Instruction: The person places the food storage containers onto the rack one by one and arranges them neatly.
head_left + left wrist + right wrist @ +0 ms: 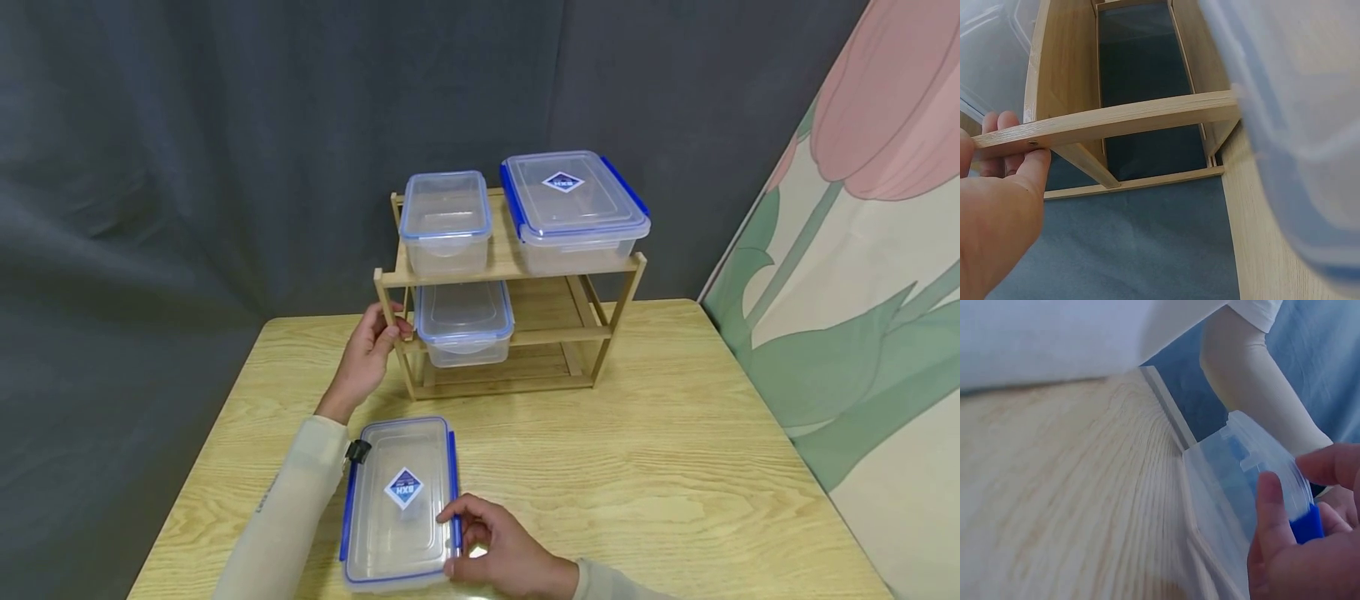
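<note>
My left hand grips the left front post of a wooden shelf rack, its thumb and fingers around the wood in the left wrist view. In front of the rack, a flat clear food container with blue side clips and a diamond label lies on the table. My right hand holds this container by its right edge near the front corner, forefinger over the lid rim and thumb low at the side. The right wrist view shows the fingers around a blue clip.
On the rack's top shelf stand a smaller clear container and a large blue-clipped one. Another lidded container sits on the middle shelf, its front jutting past the rail. Behind the wooden table hangs a dark curtain.
</note>
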Demonstrator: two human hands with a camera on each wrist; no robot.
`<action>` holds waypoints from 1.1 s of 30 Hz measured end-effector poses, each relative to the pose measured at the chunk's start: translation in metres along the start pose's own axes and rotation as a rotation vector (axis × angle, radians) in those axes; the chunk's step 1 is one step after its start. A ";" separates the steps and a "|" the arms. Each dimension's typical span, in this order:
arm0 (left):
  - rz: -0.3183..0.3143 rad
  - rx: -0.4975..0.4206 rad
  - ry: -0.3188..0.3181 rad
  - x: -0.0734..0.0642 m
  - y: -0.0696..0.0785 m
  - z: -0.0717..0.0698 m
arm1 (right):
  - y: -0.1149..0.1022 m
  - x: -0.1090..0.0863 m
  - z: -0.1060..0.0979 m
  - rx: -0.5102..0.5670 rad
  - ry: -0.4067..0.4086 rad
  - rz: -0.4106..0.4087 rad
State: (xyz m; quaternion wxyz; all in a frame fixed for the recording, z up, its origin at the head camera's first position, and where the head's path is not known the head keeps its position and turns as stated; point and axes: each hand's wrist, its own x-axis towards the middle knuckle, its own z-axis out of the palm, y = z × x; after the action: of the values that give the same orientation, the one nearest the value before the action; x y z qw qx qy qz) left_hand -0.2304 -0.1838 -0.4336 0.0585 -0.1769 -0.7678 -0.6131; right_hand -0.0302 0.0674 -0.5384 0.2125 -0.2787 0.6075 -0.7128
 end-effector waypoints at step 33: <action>-0.003 -0.001 -0.012 0.000 0.001 -0.001 | -0.013 -0.006 -0.014 0.123 0.161 0.130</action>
State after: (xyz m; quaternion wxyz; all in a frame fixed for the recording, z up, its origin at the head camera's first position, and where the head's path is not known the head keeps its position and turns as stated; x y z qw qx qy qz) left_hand -0.2306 -0.1850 -0.4326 0.0529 -0.1795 -0.7679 -0.6126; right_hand -0.0344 0.0835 -0.5278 0.2252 -0.1670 0.5945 -0.7536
